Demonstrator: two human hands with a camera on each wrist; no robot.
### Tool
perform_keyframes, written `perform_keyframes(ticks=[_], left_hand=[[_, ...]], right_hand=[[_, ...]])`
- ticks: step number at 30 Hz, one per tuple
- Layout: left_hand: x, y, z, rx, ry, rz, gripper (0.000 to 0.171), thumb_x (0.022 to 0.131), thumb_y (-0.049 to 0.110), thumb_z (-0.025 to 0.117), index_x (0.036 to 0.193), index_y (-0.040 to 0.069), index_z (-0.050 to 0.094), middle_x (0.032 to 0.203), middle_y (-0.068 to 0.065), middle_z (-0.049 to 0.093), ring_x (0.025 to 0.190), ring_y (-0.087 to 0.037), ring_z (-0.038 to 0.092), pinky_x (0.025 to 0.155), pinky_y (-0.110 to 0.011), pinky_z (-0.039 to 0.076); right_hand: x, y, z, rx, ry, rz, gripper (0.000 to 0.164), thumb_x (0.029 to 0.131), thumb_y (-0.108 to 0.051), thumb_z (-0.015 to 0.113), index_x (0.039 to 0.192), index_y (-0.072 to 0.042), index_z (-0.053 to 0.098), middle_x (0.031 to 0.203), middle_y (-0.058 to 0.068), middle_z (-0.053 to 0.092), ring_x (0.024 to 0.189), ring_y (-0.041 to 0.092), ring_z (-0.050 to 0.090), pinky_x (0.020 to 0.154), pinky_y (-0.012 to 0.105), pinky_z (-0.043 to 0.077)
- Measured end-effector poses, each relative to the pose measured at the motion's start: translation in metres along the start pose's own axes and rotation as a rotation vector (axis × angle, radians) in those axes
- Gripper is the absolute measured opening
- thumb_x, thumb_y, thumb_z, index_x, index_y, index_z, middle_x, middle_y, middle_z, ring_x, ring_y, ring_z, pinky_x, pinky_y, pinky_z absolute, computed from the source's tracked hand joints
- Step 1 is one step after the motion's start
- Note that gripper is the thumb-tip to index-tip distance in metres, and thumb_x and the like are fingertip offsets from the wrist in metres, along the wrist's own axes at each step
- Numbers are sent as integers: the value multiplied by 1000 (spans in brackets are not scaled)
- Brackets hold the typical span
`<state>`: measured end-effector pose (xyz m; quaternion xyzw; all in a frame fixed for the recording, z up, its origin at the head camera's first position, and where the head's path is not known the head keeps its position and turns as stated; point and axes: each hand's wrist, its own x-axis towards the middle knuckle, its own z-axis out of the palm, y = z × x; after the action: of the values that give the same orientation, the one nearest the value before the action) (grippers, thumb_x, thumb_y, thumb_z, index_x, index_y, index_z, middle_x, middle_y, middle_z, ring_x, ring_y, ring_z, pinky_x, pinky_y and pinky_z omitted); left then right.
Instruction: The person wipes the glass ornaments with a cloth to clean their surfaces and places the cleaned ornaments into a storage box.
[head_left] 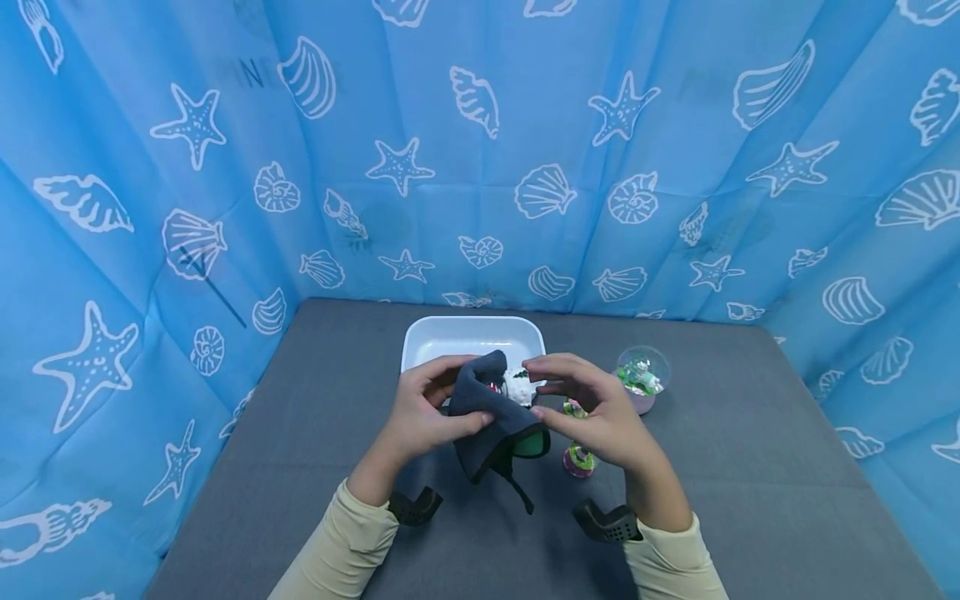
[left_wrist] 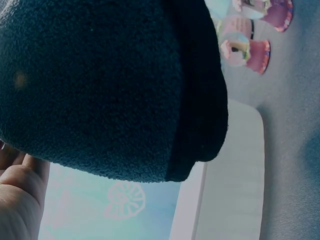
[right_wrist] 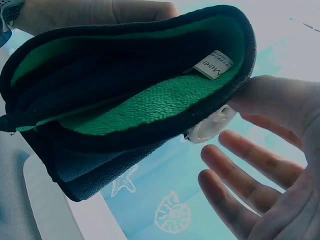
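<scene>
A dark blue-grey cloth (head_left: 480, 400) with a black border, green reverse side and a black cord hangs raised before the white tray. My left hand (head_left: 431, 412) holds it, thumb on the near face and fingers behind. Inside its fold, a white object with a red part (head_left: 519, 387) shows, mostly hidden by the fabric. The right hand (head_left: 600, 408) is at the other side, its thumb touching the cloth's edge and its other fingers loosely bent around the white object. In the right wrist view, a white label (right_wrist: 214, 65) lies on the green lining.
The white tray (head_left: 420, 346) stands behind the cloth. To the right are small snow globes with pink bases, one nearer (head_left: 578, 460), and a bigger clear globe (head_left: 643, 373) with green and white contents. A blue shell-print curtain (head_left: 480, 192) borders the grey table (head_left: 337, 417).
</scene>
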<state>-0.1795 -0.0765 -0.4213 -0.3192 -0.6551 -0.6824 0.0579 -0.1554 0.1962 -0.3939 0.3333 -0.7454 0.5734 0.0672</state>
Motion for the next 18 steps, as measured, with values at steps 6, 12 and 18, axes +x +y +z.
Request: perform_keyframes(ticks=[6,12,18], left_hand=[[0,1,-4,13,-10,-15,60,79,-4,88,135,2,68,126,-20,71,110,-18,72,96,-31,63],[-1,2,-6,-5,-16,-30,60,80,-2,88,136,2,68,128,-21,71,111,-17,72,96,-32,63],[-1,-1,0,-48,-46,-46,59,81,1,88,136,1,67,132,-23,68,114,-15,72,98,-32,62]], right_hand=[[4,1,2,41,-11,-25,56,82,20,79,134,4,67,139,19,65,129,17,66,101,41,62],[7,3,4,50,-21,-30,54,84,20,78,134,4,66,136,23,65,127,16,67,100,40,62],[-2,3,2,51,-12,-16,54,84,20,77,134,4,66,136,24,65,126,17,68,100,41,62]])
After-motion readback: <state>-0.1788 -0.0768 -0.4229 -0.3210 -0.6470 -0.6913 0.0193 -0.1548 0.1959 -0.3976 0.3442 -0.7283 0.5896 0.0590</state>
